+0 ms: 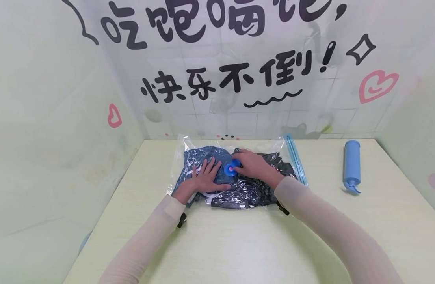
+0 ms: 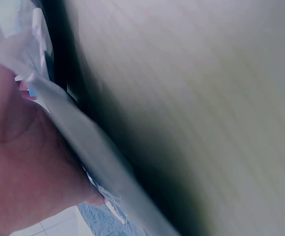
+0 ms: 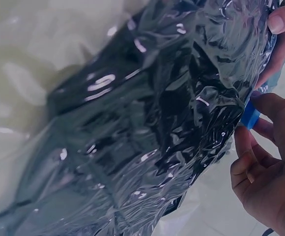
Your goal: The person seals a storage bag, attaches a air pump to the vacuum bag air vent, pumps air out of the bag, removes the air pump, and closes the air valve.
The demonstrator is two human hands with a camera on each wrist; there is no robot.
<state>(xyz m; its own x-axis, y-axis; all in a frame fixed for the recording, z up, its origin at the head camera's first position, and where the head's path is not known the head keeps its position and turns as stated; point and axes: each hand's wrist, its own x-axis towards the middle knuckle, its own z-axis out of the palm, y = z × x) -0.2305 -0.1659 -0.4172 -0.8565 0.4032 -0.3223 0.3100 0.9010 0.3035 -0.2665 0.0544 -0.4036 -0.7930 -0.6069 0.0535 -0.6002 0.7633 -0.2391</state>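
A clear vacuum storage bag lies flat, with dark blue and black folded clothes inside. My left hand rests on its left half, fingers spread, beside the blue valve with a pink centre. With thumb and fingers my right hand pinches the blue valve cap at the valve's upper right edge. In the right wrist view, the right hand is at the far side of the shiny wrinkled bag. The left wrist view shows the left palm against the plastic.
A blue hand pump lies at the table's right. The bag's blue zip strip runs along its right end. Behind the table stands a wall covering with black lettering; side walls close in left and right.
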